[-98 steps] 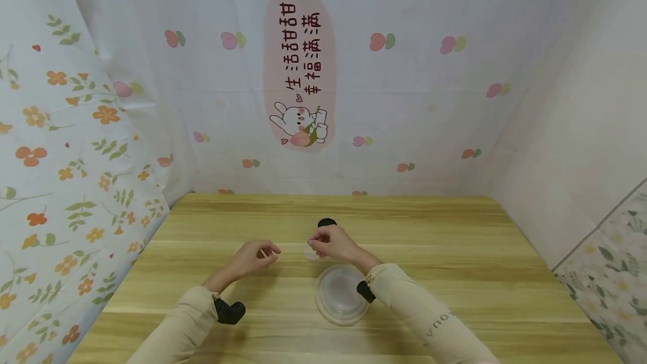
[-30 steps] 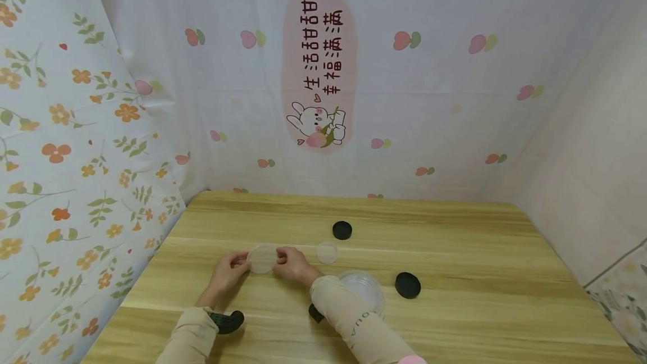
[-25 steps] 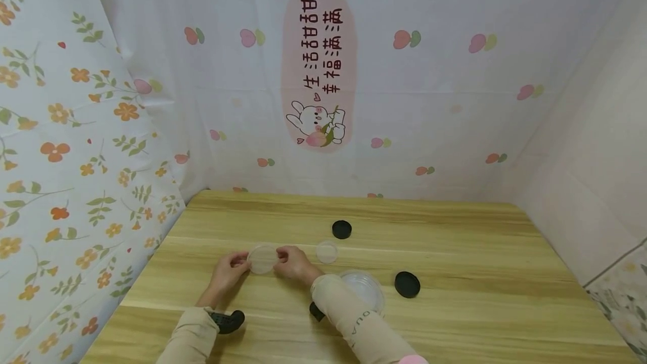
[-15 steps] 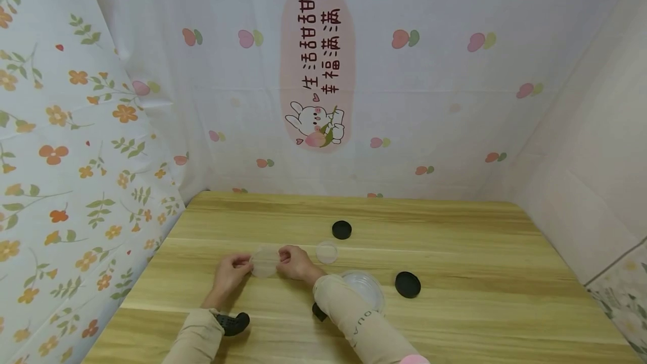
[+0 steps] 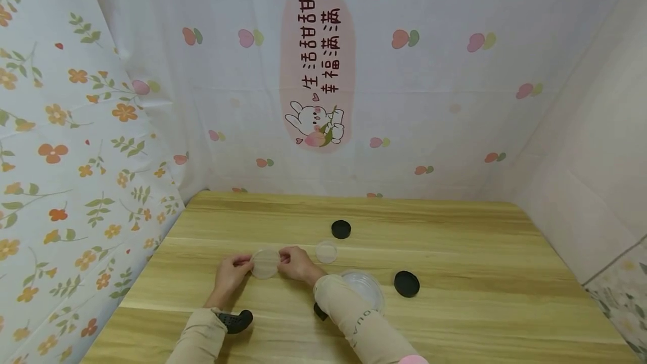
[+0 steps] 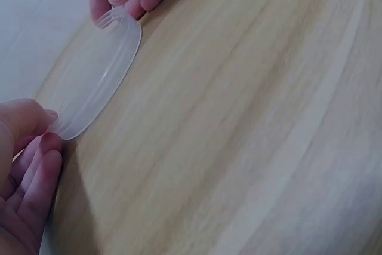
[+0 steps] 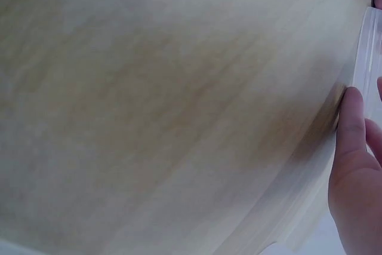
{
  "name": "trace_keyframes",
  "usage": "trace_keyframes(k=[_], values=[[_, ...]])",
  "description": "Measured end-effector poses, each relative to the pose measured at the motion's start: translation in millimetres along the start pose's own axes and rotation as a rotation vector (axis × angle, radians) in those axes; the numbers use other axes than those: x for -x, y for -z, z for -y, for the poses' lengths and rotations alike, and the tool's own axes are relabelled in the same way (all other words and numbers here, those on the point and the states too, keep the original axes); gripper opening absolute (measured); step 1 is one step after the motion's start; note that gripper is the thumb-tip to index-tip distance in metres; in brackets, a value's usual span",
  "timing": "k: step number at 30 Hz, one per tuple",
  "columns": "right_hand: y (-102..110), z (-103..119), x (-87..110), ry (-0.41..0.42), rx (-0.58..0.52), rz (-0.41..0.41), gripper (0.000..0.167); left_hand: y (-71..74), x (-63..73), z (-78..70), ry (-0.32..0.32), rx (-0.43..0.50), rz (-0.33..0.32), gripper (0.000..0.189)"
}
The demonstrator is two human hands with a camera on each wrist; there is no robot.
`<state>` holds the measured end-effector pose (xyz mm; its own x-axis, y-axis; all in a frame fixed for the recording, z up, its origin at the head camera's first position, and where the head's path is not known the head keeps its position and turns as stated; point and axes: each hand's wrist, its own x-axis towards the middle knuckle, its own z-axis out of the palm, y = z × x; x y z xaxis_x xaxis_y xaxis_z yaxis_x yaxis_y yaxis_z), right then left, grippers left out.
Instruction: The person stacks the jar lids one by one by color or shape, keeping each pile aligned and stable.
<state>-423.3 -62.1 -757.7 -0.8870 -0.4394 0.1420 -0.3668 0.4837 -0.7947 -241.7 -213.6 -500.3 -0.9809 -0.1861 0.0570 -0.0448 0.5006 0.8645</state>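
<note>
- Behind, a printed cloth (image 5: 429, 94) hangs as backdrop.
- Wooden table (image 5: 455, 240) in front.
- Left hand (image 5: 231, 277) and right hand (image 5: 298, 265), each pinching one edge of a clear lid (image 5: 265, 263).
- Clear bowl (image 5: 368, 288), partly hidden by the right sleeve (image 5: 354, 316).
- That lid: between both hands, left of the bowl.
- Near black cap (image 5: 406, 284), right of bowl.
- Small clear disc (image 5: 326, 252), flat, near right hand.
- Far black cap (image 5: 341, 229), just beyond disc.

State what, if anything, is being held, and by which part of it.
A clear, round, shallow plastic lid, held by its rim: the left hand pinches one side and the right hand the opposite side.
</note>
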Motion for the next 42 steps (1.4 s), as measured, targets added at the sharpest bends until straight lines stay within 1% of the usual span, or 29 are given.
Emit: trace_keyframes(k=[1, 2, 4, 5, 8, 9, 10, 11, 13, 16, 19, 21, 24, 26, 29, 31, 33, 36, 40, 42], values=[[7, 11, 4.9, 0.007, 0.014, -0.005, 0.032, -0.3, 0.2, -1.3, 0.003, 0.006, -0.001, 0.02], [17, 30, 12.4, 0.002, 0.037, -0.012, 0.031, -0.8, 0.2, -2.5, 0.004, 0.017, -0.001, 0.02], [43, 74, 33.5, 0.051, 0.055, -0.047, 0.027, -1.5, 0.6, -5.8, 0.006, 0.03, 0.0, 0.02], [58, 100, 45.1, 0.039, 0.052, -0.057, 0.027, -2.0, 0.7, -7.6, 0.011, 0.035, -0.001, 0.019], [105, 183, 82.1, -0.045, -0.018, -0.091, 0.023, -3.5, 0.2, -13.5, 0.002, 0.017, -0.024, 0.019], [117, 204, 91.4, -0.063, -0.049, -0.115, 0.021, -3.9, -0.1, -15.9, 0.003, 0.004, -0.034, 0.019], [127, 225, 99.1, -0.092, -0.055, -0.139, 0.02, -4.3, -0.6, -18.2, 0.0, -0.006, -0.043, 0.018], [136, 242, 105.5, -0.131, -0.062, -0.159, 0.018, -4.8, -1.3, -20.8, -0.002, -0.013, -0.054, 0.018], [144, 258, 111.0, -0.128, -0.057, -0.213, 0.016, -5.4, -2.7, -26.7, -0.004, -0.02, -0.067, 0.018], [151, 264, 112.0, -0.103, -0.011, -0.278, 0.014, -5.5, -4.8, -35.8, 0.001, 0.001, -0.063, 0.019], [158, 266, 110.0, -0.11, -0.03, -0.31, 0.013, -6.4, -6.7, -45.3, 0.012, 0.029, -0.048, 0.02], [164, 266, 108.3, -0.109, -0.042, -0.315, 0.012, -6.8, -7.4, -51.5, 0.002, 0.034, -0.039, 0.02], [175, 266, 105.8, -0.122, -0.094, -0.292, 0.01, -7.9, -8.0, -61.0, -0.012, 0.06, -0.018, 0.021], [184, 266, 105.1, -0.13, -0.151, -0.259, 0.01, -8.4, -7.2, -68.1, -0.022, 0.077, -0.005, 0.021], [198, 267, 104.0, -0.127, -0.168, -0.224, 0.012, -10.9, -7.3, -76.8, -0.03, 0.107, 0.012, 0.02], [207, 267, 103.8, -0.12, -0.137, -0.202, 0.014, -13.2, -8.1, -82.1, -0.047, 0.116, 0.022, 0.021], [215, 269, 104.5, -0.103, -0.074, -0.186, 0.015, -15.7, -9.4, -87.5, -0.074, 0.117, 0.037, 0.021], [228, 268, 105.6, -0.102, -0.04, -0.159, 0.014, -19.7, -11.2, -97.3, -0.117, 0.121, 0.086, 0.021], [244, 268, 107.9, -0.11, -0.023, -0.124, 0.014, -23.7, -13.2, -109.1, -0.144, 0.122, 0.152, 0.021], [252, 268, 110.2, -0.117, -0.019, -0.109, 0.014, -26.4, -14.1, -113.9, -0.157, 0.115, 0.174, 0.021]])
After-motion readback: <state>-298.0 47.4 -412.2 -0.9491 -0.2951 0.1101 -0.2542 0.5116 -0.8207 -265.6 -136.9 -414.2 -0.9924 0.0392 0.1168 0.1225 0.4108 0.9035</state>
